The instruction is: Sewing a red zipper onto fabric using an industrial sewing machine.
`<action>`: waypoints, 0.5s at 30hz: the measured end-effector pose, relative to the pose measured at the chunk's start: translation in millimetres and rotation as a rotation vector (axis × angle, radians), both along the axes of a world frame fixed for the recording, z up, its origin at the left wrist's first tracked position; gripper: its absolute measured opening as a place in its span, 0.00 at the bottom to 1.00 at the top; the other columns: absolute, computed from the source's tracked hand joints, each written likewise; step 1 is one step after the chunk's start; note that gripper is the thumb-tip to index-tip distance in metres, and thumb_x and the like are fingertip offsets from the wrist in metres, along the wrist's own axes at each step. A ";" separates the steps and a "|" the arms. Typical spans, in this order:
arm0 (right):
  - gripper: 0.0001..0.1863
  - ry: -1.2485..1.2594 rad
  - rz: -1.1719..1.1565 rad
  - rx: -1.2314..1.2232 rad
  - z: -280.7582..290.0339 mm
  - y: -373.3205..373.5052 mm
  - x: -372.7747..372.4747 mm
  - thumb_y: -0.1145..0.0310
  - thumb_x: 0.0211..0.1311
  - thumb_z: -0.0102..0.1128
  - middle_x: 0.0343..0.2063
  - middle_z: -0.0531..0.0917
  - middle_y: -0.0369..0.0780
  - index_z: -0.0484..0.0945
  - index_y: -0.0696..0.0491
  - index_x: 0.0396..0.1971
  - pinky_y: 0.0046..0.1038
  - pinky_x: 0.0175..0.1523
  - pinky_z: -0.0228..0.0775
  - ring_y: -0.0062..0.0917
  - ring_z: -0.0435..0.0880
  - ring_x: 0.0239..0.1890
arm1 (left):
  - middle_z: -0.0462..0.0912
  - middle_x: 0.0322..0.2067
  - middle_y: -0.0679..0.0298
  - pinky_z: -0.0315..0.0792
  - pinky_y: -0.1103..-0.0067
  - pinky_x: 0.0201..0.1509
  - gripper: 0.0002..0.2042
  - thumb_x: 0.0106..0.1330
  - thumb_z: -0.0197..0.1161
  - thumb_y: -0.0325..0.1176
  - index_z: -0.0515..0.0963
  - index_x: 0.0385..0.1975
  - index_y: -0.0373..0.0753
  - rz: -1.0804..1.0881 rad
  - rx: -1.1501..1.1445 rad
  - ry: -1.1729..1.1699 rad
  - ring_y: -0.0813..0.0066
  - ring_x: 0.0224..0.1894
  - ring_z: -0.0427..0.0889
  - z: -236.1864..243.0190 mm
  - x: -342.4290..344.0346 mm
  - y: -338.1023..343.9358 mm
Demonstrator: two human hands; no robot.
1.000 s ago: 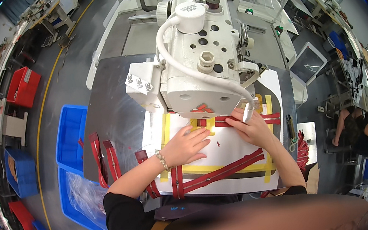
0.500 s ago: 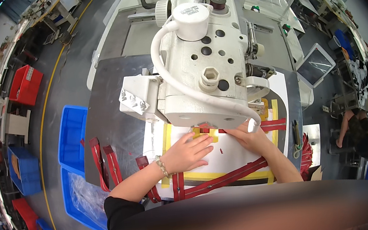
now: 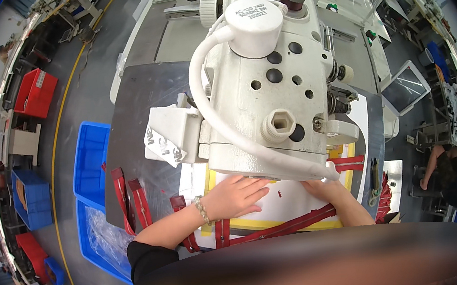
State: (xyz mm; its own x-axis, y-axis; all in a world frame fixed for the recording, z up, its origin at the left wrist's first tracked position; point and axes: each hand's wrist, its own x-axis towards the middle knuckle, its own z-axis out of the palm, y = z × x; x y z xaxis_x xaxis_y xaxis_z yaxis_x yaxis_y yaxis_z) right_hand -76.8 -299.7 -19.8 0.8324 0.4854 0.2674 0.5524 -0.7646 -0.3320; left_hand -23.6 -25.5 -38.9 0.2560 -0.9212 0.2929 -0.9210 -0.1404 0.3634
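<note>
My left hand (image 3: 237, 197), with a beaded bracelet on its wrist, lies palm down with fingers stretched out on a white sheet (image 3: 294, 202) edged with yellow tape. Its upper fingertips reach the lower edge of a white industrial sewing machine head (image 3: 249, 122). My right hand (image 3: 326, 189) rests on the right part of the sheet; the machine head and its white cable hide its fingers. A red zipper strip (image 3: 297, 223) runs slantwise across the near edge of the sheet. Another red zipper (image 3: 350, 163) sticks out right of the head. The needle area is hidden.
More red zippers (image 3: 140, 203) lie on the grey metal table (image 3: 141, 90) at left. Blue bins (image 3: 92, 160) stand beside it. At right are a screen (image 3: 407, 89), snips (image 3: 373, 184) and a bundle of red zippers (image 3: 385, 202). Another person (image 3: 453, 170) sits farther right.
The view has shifted closer to the machine, so its head now covers the far end of the work and my right fingers. My left hand stays flat on the sheet.
</note>
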 end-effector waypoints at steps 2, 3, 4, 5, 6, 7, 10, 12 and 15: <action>0.20 -0.022 -0.025 -0.036 4.1 -7.9 -3.4 0.73 0.48 0.56 0.48 0.80 0.43 0.78 0.56 0.44 0.36 0.58 0.70 0.33 0.79 0.52 | 0.75 0.53 0.63 0.67 0.77 0.52 0.21 0.58 0.63 0.45 0.75 0.48 0.40 -0.033 -0.039 -0.005 0.73 0.51 0.75 -1.7 4.8 -9.5; 0.19 0.000 -0.015 -0.026 0.7 -7.3 -2.4 0.73 0.48 0.56 0.48 0.80 0.43 0.78 0.56 0.45 0.35 0.57 0.70 0.33 0.79 0.52 | 0.76 0.51 0.64 0.68 0.78 0.50 0.21 0.57 0.63 0.44 0.75 0.47 0.39 -0.025 -0.039 0.010 0.74 0.49 0.76 -1.2 3.7 -7.2; 0.19 0.022 -0.005 -0.017 -2.1 -6.4 -1.6 0.72 0.49 0.55 0.48 0.80 0.43 0.78 0.56 0.45 0.34 0.57 0.70 0.33 0.79 0.52 | 0.77 0.50 0.65 0.70 0.78 0.48 0.21 0.57 0.64 0.44 0.76 0.47 0.39 -0.019 -0.041 0.024 0.76 0.47 0.77 -0.7 2.5 -5.1; 0.19 0.024 0.001 -0.009 -3.9 -4.8 -0.8 0.72 0.49 0.55 0.48 0.80 0.43 0.78 0.56 0.45 0.34 0.57 0.70 0.33 0.79 0.52 | 0.77 0.50 0.65 0.70 0.78 0.48 0.21 0.57 0.64 0.44 0.76 0.47 0.39 -0.013 -0.033 0.025 0.76 0.47 0.77 0.2 1.0 -2.9; 0.20 0.038 -0.007 0.022 -3.8 -4.3 -0.6 0.72 0.48 0.55 0.48 0.80 0.43 0.78 0.56 0.45 0.34 0.56 0.71 0.33 0.80 0.51 | 0.77 0.48 0.65 0.72 0.79 0.45 0.21 0.57 0.64 0.44 0.76 0.47 0.39 -0.007 -0.032 0.008 0.76 0.45 0.78 2.3 0.7 -2.8; 0.20 0.051 -0.015 0.052 -4.1 -4.0 -0.7 0.72 0.48 0.56 0.48 0.80 0.43 0.78 0.55 0.45 0.33 0.55 0.72 0.33 0.80 0.51 | 0.78 0.47 0.66 0.74 0.80 0.42 0.21 0.57 0.64 0.43 0.75 0.48 0.39 -0.001 -0.031 -0.009 0.77 0.43 0.79 3.0 0.4 -2.8; 0.20 0.116 -0.043 0.098 -9.7 -5.0 -2.2 0.72 0.48 0.56 0.48 0.81 0.41 0.79 0.55 0.45 0.32 0.52 0.73 0.32 0.80 0.50 | 0.80 0.43 0.67 0.76 0.81 0.33 0.21 0.58 0.63 0.43 0.75 0.49 0.40 0.023 -0.094 -0.069 0.78 0.37 0.81 0.1 -1.3 -3.9; 0.21 0.176 -0.061 0.159 -12.1 -6.5 -4.8 0.71 0.48 0.57 0.48 0.81 0.40 0.79 0.54 0.46 0.33 0.51 0.73 0.32 0.80 0.50 | 0.81 0.42 0.67 0.77 0.82 0.32 0.20 0.60 0.62 0.43 0.75 0.49 0.41 0.029 -0.087 -0.026 0.78 0.36 0.82 -1.6 -1.8 -3.6; 0.21 0.236 -0.074 0.276 -18.6 -8.5 -5.8 0.71 0.47 0.58 0.47 0.81 0.39 0.79 0.53 0.46 0.33 0.50 0.73 0.32 0.81 0.48 | 0.81 0.42 0.68 0.77 0.83 0.29 0.19 0.62 0.60 0.44 0.75 0.50 0.41 0.042 -0.058 0.052 0.80 0.34 0.83 -6.5 -5.0 -1.7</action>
State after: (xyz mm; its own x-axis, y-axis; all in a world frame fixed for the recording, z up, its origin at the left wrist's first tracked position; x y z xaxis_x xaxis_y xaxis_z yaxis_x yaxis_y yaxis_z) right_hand -82.7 -308.2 -38.4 0.9169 0.3579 0.1765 0.3827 -0.6638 -0.6426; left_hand -28.6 -27.2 -45.4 0.3106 -0.8913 0.3303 -0.8942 -0.1561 0.4195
